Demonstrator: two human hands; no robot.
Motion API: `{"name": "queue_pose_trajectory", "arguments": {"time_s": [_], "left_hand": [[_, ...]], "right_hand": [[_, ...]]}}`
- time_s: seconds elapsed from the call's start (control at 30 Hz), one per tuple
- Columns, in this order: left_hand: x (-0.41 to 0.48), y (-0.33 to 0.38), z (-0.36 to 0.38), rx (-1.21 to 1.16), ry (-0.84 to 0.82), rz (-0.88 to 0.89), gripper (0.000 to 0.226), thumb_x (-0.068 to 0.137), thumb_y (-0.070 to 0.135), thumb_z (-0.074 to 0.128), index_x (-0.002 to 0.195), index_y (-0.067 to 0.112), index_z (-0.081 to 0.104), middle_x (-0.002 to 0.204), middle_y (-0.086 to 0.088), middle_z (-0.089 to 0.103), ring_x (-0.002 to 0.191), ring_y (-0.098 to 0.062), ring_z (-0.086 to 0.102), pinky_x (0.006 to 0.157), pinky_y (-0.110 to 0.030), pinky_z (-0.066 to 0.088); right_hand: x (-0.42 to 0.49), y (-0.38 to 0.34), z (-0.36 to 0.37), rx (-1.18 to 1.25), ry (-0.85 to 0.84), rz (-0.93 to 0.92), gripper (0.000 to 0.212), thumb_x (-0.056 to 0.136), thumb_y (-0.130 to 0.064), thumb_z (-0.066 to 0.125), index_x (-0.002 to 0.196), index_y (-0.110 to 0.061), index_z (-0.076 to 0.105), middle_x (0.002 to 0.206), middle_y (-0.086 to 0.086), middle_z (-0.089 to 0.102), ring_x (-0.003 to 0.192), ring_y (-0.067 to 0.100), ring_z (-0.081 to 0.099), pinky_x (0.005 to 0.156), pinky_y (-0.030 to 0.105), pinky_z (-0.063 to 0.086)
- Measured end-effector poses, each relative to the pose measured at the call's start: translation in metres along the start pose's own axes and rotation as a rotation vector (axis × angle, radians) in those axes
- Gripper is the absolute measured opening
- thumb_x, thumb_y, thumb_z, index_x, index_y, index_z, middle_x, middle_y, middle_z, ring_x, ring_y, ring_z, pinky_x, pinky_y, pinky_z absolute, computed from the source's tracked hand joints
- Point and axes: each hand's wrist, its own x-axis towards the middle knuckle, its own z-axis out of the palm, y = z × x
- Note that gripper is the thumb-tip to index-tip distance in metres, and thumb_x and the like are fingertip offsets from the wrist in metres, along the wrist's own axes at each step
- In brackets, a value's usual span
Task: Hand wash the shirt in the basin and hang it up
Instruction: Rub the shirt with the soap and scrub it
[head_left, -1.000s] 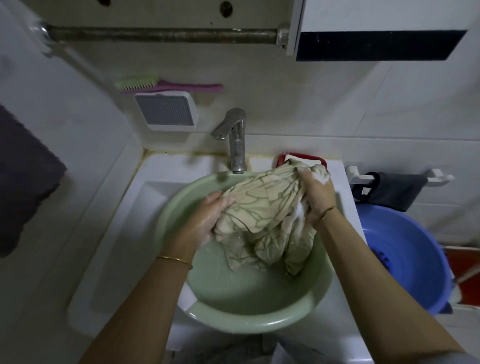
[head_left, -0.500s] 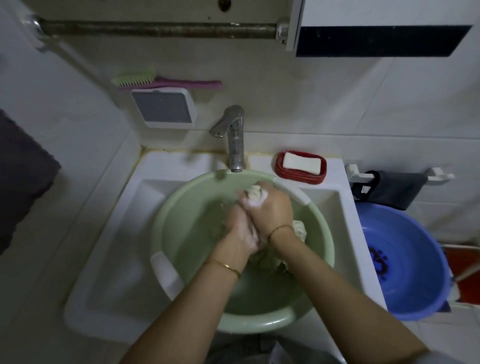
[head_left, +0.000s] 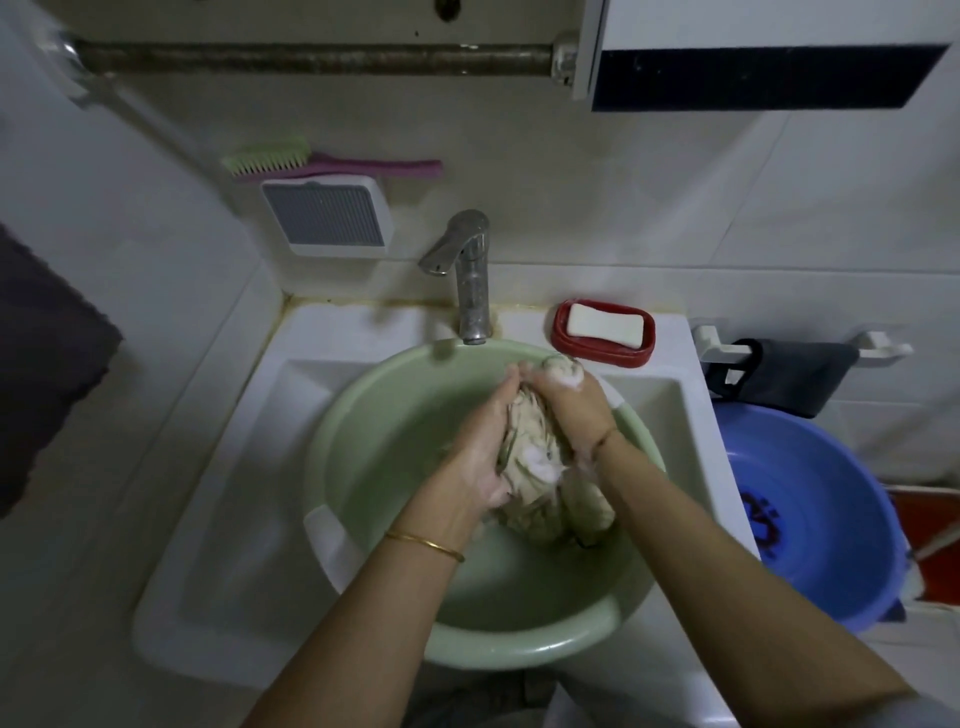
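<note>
Beige patterned shirt (head_left: 540, 467) is bunched into a soapy roll over the green basin (head_left: 363, 467), long axis running from near my wrists up toward the tap (head_left: 470, 275), top end poking out by my right hand (head_left: 571, 410). Both hands curl around it, left hand (head_left: 483, 457) cupping its side. Half a second ago my hands were clasped tighter with less cloth showing. Soap (head_left: 605, 325) in its red dish (head_left: 566, 343) sits just behind, blue tub (head_left: 831, 519) off right

Head camera looks steeply down, close over the basin (head_left: 374, 415), facing the wall.
</note>
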Motion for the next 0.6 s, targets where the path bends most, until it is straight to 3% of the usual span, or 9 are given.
{"name": "queue_pose_trajectory", "arguments": {"time_s": [0.07, 0.1, 0.17, 0.23, 0.3, 0.43, 0.53, 0.6], "left_hand": [[-0.003, 0.009, -0.015, 0.098, -0.088, 0.036, 0.053, 0.081, 0.029, 0.067, 0.127, 0.005, 0.056, 0.122, -0.021, 0.062, 0.114, -0.035, 0.059, 0.102, -0.047, 0.044], [-0.002, 0.012, -0.022, 0.161, -0.090, 0.082, 0.048, 0.079, 0.015, 0.067, 0.124, 0.006, 0.056, 0.117, -0.020, 0.065, 0.108, -0.034, 0.062, 0.095, -0.046, 0.049], [-0.005, 0.020, -0.027, 0.292, -0.036, 0.190, 0.041, 0.077, -0.006, 0.062, 0.113, 0.013, 0.057, 0.101, -0.015, 0.070, 0.094, -0.029, 0.068, 0.080, -0.039, 0.056], [-0.008, 0.027, -0.024, 0.436, -0.019, 0.268, 0.050, 0.079, -0.011, 0.058, 0.120, 0.017, 0.053, 0.105, -0.012, 0.067, 0.097, -0.026, 0.066, 0.078, -0.035, 0.054], [-0.010, 0.032, -0.025, 0.574, -0.007, 0.282, 0.059, 0.079, -0.009, 0.059, 0.128, 0.021, 0.047, 0.112, -0.010, 0.064, 0.103, -0.025, 0.063, 0.079, -0.034, 0.052], [-0.021, 0.042, -0.035, 0.684, -0.055, 0.248, 0.061, 0.079, -0.010, 0.061, 0.125, 0.025, 0.045, 0.111, -0.004, 0.065, 0.104, -0.020, 0.063, 0.085, -0.035, 0.054], [-0.028, 0.043, -0.051, 0.715, -0.062, 0.221, 0.061, 0.078, -0.015, 0.061, 0.119, 0.029, 0.048, 0.103, 0.008, 0.066, 0.093, -0.008, 0.064, 0.080, -0.027, 0.056], [-0.026, 0.040, -0.057, 0.646, 0.001, 0.236, 0.055, 0.076, -0.014, 0.063, 0.120, 0.018, 0.052, 0.105, -0.004, 0.067, 0.090, -0.018, 0.067, 0.075, -0.032, 0.058]], "right_hand": [[-0.006, -0.002, -0.012, 0.459, -0.312, 0.259, 0.067, 0.077, -0.059, 0.054, 0.115, -0.006, 0.066, 0.117, 0.019, 0.065, 0.108, 0.033, 0.062, 0.093, 0.043, 0.048], [-0.008, -0.002, -0.019, 0.579, -0.417, 0.311, 0.073, 0.077, -0.061, 0.050, 0.118, -0.004, 0.064, 0.123, 0.022, 0.061, 0.111, 0.035, 0.060, 0.094, 0.047, 0.047], [-0.011, -0.001, -0.021, 0.645, -0.507, 0.293, 0.060, 0.085, -0.046, 0.048, 0.122, 0.000, 0.059, 0.128, 0.024, 0.056, 0.116, 0.036, 0.056, 0.098, 0.047, 0.046], [-0.013, 0.003, -0.014, 0.517, -0.459, 0.186, 0.047, 0.092, -0.019, 0.049, 0.136, -0.003, 0.045, 0.125, 0.020, 0.056, 0.109, 0.034, 0.058, 0.095, 0.046, 0.047], [-0.014, 0.006, -0.010, 0.353, -0.359, 0.102, 0.051, 0.093, -0.001, 0.046, 0.141, -0.014, 0.035, 0.117, 0.010, 0.055, 0.097, 0.024, 0.059, 0.084, 0.040, 0.049], [-0.016, -0.001, -0.017, 0.363, -0.381, 0.154, 0.048, 0.076, -0.006, 0.064, 0.123, -0.007, 0.056, 0.116, 0.020, 0.064, 0.103, 0.034, 0.064, 0.084, 0.044, 0.055], [-0.006, 0.004, -0.018, 0.580, -0.096, 0.171, 0.038, 0.076, -0.001, 0.067, 0.113, -0.001, 0.060, 0.106, 0.025, 0.065, 0.096, 0.035, 0.065, 0.083, 0.047, 0.055], [0.000, 0.009, -0.016, 0.590, 0.114, 0.079, 0.019, 0.082, -0.004, 0.066, 0.100, -0.007, 0.062, 0.098, 0.021, 0.066, 0.091, 0.033, 0.066, 0.086, 0.048, 0.054]]}}
